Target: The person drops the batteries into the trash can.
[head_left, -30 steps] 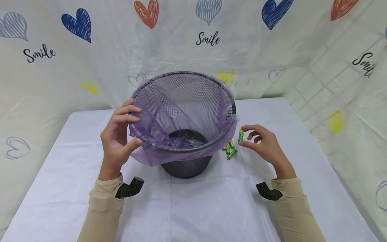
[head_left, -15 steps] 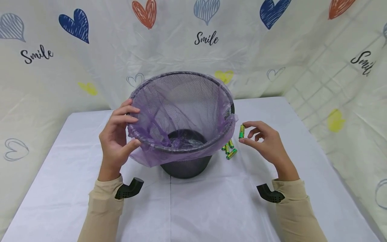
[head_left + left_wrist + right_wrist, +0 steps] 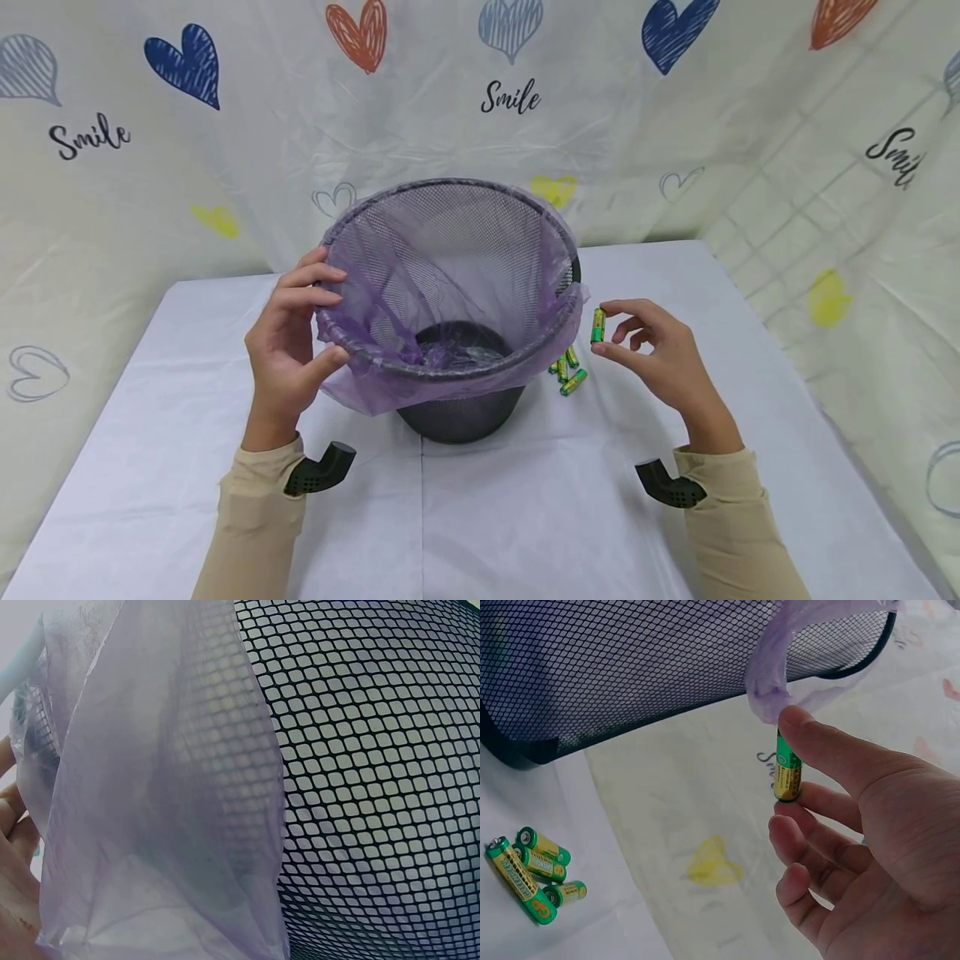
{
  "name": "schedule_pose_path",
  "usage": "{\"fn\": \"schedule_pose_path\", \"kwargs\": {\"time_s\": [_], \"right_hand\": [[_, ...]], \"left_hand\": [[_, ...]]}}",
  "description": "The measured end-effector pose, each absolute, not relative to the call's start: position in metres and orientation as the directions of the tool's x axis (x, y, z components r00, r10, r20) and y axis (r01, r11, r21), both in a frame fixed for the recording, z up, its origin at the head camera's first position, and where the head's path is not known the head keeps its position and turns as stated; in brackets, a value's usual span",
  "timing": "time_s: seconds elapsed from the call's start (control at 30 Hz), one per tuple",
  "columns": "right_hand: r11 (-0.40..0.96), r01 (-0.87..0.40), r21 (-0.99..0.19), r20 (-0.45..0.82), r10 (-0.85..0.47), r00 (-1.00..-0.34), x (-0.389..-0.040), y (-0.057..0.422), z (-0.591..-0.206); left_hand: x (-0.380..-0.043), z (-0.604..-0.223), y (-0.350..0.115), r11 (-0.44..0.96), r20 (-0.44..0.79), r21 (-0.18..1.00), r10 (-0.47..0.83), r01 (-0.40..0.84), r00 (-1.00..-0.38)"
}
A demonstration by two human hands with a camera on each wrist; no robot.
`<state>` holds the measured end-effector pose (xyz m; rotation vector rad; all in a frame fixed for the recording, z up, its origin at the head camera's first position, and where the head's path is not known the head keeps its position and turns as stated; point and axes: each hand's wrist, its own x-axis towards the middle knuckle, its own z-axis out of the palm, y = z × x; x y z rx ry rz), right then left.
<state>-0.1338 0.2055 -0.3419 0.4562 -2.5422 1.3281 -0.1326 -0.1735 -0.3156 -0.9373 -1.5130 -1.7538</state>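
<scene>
A black mesh waste bin [image 3: 459, 421] stands on the white table, lined with a thin purple plastic bag [image 3: 375, 393] folded out over its rim. My left hand [image 3: 285, 350] grips the rim on the left, thumb outside in front and fingers along the edge. In the left wrist view the bag [image 3: 157, 795] hides much of that hand. Right of the bin, my right hand [image 3: 660, 350] pinches a green and yellow battery [image 3: 788, 769] between thumb and forefinger, held upright above the table. Several similar batteries [image 3: 573, 382] lie in a small cluster beside the bin's right side.
The white-covered table [image 3: 480, 525] runs up to a pale curtain [image 3: 442, 117] printed with hearts and "Smile". Another stretch of this cloth hangs along the right side. A black wrist device [image 3: 670, 485] sits at each cuff.
My right hand has risen slightly with the battery and shifted a little. The left hand keeps its hold on the rim. The whole view has drifted slightly.
</scene>
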Motion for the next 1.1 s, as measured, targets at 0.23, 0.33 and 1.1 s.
{"fn": "schedule_pose_path", "kwargs": {"time_s": [0.23,0.33,1.1], "right_hand": [[0.53,-0.41,-0.742,0.38,-0.172,-0.909,-0.129,0.202,-0.338],[0.524,-0.428,-0.736,0.397,-0.178,-0.9,-0.128,0.201,-0.335],[0.474,-0.505,-0.722,0.481,-0.181,-0.858,-0.125,0.199,-0.314]], "left_hand": [[-0.133,-0.315,-0.174,-0.134,0.84,0.537,-0.007,0.833,-0.543],[-0.131,-0.314,-0.174,-0.132,0.837,0.541,-0.006,0.831,-0.546],[-0.128,-0.311,-0.173,-0.115,0.84,0.539,0.003,0.834,-0.542]]}}
